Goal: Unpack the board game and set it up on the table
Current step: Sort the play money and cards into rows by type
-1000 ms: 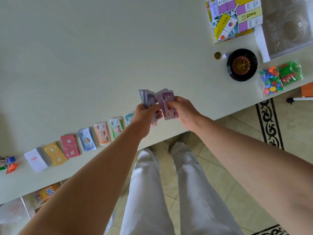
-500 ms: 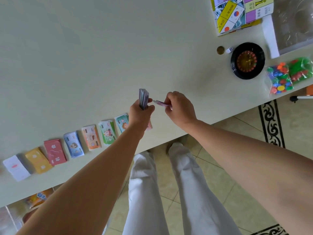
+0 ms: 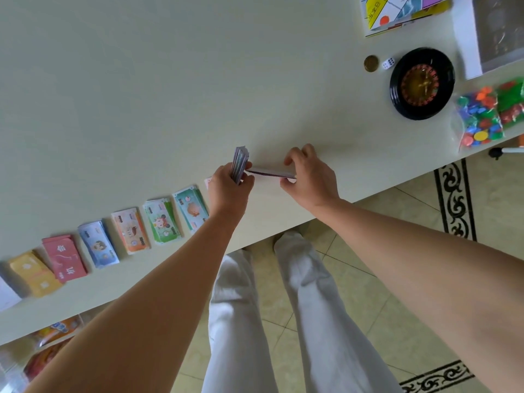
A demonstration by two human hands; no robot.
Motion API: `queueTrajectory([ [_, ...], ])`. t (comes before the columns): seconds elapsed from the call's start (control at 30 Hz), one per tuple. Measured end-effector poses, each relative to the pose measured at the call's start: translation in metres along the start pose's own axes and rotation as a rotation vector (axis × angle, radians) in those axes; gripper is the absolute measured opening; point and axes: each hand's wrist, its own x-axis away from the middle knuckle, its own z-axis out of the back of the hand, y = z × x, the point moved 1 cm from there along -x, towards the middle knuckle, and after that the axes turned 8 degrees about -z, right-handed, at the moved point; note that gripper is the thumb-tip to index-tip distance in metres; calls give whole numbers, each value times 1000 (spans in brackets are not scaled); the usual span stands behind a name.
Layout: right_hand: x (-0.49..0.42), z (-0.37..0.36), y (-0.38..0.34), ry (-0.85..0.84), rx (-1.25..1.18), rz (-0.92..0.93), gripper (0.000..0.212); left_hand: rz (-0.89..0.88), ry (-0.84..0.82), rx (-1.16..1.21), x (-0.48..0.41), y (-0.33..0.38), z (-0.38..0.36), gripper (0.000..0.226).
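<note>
My left hand (image 3: 231,185) grips a stack of purple play-money bills (image 3: 240,163), held on edge just above the pale table (image 3: 170,89) near its front edge. My right hand (image 3: 307,174) pinches a thin purple bundle of bills (image 3: 272,173), lying nearly flat and low over the table, just right of the stack. A row of sorted card and money piles runs left along the front edge: teal bills (image 3: 191,207), green bills (image 3: 162,219), orange bills (image 3: 130,229), blue bills (image 3: 97,243), red cards (image 3: 64,260) and yellow cards (image 3: 32,273).
At the right stand a black roulette wheel (image 3: 422,82), a gold coin (image 3: 371,63), a white die (image 3: 388,63) and bags of coloured tokens (image 3: 487,114). The folded game board (image 3: 397,9) and a clear tray (image 3: 499,29) lie at the back right. My legs and tiled floor show below.
My right hand has drawn the purple bundle off the stack to the right and lowered it toward the table. My left hand turned its stack on edge.
</note>
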Motion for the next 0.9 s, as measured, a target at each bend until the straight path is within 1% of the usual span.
queueTrajectory([
  [0.1,0,1,-1,-12,-39,12,27,3,-4,-5,0,3,-3,24],
  [0.23,-1,-7,-11,-24,-41,52,17,-2,-27,6,1,8,-9,22],
  [0.3,-1,-8,-13,-17,-17,49,13,11,-29,11,1,9,-9,16],
  [0.33,-2,-9,-12,-16,10,57,13,14,-31,3,1,9,-8,8],
  [0.4,-2,-10,-9,-19,49,71,16,13,-9,-3,0,12,-6,13],
  [0.47,-4,-11,-5,-8,-20,52,19,51,36,67,0,14,-3,11],
  [0.5,-4,-10,-3,-25,-115,32,20,82,61,117,0,15,-2,15],
  [0.53,-5,-9,-4,-70,-242,4,21,115,74,171,1,16,-1,18],
  [0.57,-5,-7,-5,-151,-384,-30,24,155,74,225,3,17,-1,16],
  [0.63,-4,-3,-12,-352,-592,-85,29,242,48,344,5,20,-1,5],
  [0.67,-2,-1,-16,-430,-646,-99,27,277,32,388,6,22,-1,6],
  [0.7,-1,0,-20,-496,-699,-120,25,297,16,414,7,24,-1,12],
  [0.77,2,-1,-25,-605,-802,-178,26,312,16,431,9,26,0,18],
  [0.83,5,-1,-29,-661,-809,-182,29,310,29,404,10,26,4,20],
  [0.9,8,-2,-30,-622,-699,-155,36,300,17,341,11,23,10,19],
])
